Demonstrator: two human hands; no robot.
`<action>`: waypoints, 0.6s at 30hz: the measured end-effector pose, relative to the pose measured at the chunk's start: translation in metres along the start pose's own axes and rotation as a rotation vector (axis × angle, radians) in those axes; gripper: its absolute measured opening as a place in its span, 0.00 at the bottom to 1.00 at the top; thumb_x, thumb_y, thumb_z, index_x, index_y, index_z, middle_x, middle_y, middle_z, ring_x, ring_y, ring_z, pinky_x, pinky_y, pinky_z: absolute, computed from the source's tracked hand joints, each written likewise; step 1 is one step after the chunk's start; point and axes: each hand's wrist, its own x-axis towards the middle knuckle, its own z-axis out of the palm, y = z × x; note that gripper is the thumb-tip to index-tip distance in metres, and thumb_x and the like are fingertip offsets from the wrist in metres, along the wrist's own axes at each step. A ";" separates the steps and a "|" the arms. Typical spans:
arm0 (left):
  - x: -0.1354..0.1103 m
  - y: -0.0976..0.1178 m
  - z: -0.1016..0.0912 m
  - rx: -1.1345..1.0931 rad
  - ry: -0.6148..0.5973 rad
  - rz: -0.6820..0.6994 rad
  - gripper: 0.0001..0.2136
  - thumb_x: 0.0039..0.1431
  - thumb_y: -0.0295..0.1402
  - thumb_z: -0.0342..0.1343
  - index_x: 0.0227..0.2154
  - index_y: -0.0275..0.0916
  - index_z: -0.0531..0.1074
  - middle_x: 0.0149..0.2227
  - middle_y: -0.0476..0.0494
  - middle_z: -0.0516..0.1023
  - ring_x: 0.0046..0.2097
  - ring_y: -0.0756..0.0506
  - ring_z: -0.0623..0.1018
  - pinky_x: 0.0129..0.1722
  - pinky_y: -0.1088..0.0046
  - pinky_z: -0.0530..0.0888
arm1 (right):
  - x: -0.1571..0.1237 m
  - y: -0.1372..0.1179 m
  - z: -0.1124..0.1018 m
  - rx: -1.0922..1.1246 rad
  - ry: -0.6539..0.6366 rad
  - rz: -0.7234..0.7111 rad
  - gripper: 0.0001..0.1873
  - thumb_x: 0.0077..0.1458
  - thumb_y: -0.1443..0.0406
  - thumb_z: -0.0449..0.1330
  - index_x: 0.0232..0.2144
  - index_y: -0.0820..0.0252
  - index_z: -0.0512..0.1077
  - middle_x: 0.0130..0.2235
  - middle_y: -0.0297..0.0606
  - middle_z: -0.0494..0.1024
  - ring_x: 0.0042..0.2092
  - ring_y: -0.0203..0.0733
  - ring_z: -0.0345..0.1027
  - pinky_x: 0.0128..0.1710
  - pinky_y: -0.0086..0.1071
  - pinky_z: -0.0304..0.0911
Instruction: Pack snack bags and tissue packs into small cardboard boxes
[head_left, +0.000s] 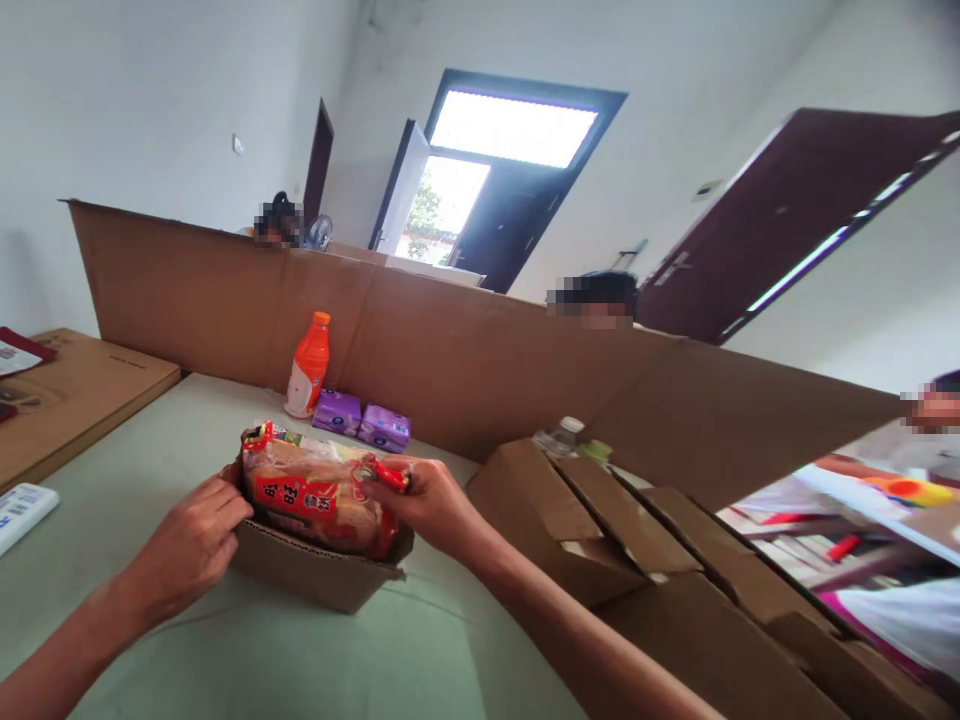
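Observation:
A red and clear bag of rice crackers (315, 500) sits in a small open cardboard box (322, 580) on the pale green table. Its upper part stands above the box's rim. My right hand (427, 497) pinches the bag's red right end between thumb and fingers. At the box's left end, my left hand (202, 530) is closed with its fingertips on the edge of the wall, close to the bag. Part of the bag is hidden inside the box.
Behind the box stand an orange drink bottle (310, 365) and two purple tissue packs (361, 420). Larger open cartons (555, 510) are at the right. A white remote (24, 512) lies at the left. A cardboard partition (465, 340) lines the back, with other people beyond.

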 end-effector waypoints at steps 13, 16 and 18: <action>-0.003 -0.013 0.007 -0.030 0.017 -0.006 0.15 0.55 0.17 0.45 0.33 0.39 0.74 0.35 0.44 0.78 0.40 0.42 0.76 0.43 0.63 0.76 | 0.003 -0.036 -0.023 -0.364 -0.410 -0.167 0.18 0.65 0.66 0.52 0.51 0.57 0.77 0.53 0.44 0.80 0.54 0.47 0.73 0.55 0.40 0.65; -0.001 -0.015 0.007 -0.030 0.035 0.015 0.14 0.57 0.18 0.45 0.34 0.39 0.74 0.35 0.44 0.79 0.40 0.42 0.77 0.44 0.61 0.77 | 0.018 -0.038 -0.006 -0.415 -0.654 -0.171 0.15 0.65 0.68 0.52 0.41 0.63 0.80 0.43 0.46 0.84 0.42 0.47 0.78 0.42 0.37 0.69; -0.001 -0.016 0.008 -0.028 0.035 0.028 0.14 0.57 0.19 0.45 0.35 0.39 0.74 0.35 0.44 0.79 0.39 0.42 0.77 0.44 0.61 0.78 | 0.025 -0.035 -0.001 -0.420 -0.685 -0.172 0.15 0.65 0.67 0.53 0.36 0.63 0.81 0.39 0.45 0.84 0.39 0.46 0.78 0.41 0.36 0.68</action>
